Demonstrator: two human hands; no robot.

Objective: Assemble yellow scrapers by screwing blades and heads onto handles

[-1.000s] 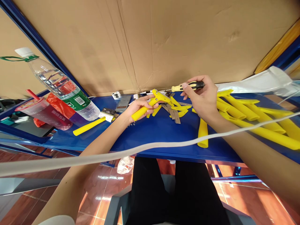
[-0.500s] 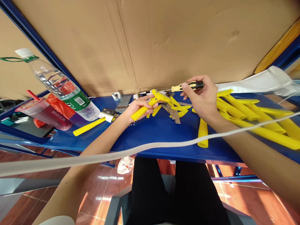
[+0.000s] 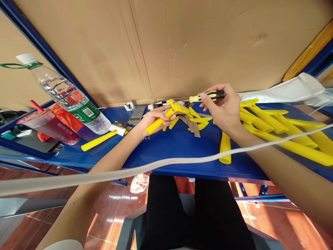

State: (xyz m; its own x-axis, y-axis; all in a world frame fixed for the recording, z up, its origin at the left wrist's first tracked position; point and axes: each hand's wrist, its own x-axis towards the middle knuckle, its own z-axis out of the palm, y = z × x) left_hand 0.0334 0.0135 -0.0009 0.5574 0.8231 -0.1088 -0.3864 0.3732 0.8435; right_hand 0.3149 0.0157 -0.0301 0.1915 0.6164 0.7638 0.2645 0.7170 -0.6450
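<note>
My left hand (image 3: 155,119) is closed around a yellow plastic scraper handle (image 3: 157,125), its wider head pointing up and to the right. In my right hand (image 3: 224,107) is a screwdriver (image 3: 205,96) with a black and cream grip, held level between thumb and fingers. Its shaft points left at the head of the yellow handle; whether the tip touches a screw I cannot tell. Beneath and right of that head lie flat metal blades (image 3: 193,125) and small yellow plates (image 3: 201,123). Several tiny screws (image 3: 146,138) are on the blue tabletop below my left hand.
A pile of yellow handles (image 3: 286,128) covers the right side, with one handle (image 3: 225,149) apart from it. On the left are a water bottle (image 3: 73,97), a drink cup (image 3: 49,126) and a scraper (image 3: 99,140). A white cable (image 3: 166,162) crosses in front of the bench.
My right hand and the screwdriver have shifted very slightly left. My left hand and the yellow handle are almost unmoved.
</note>
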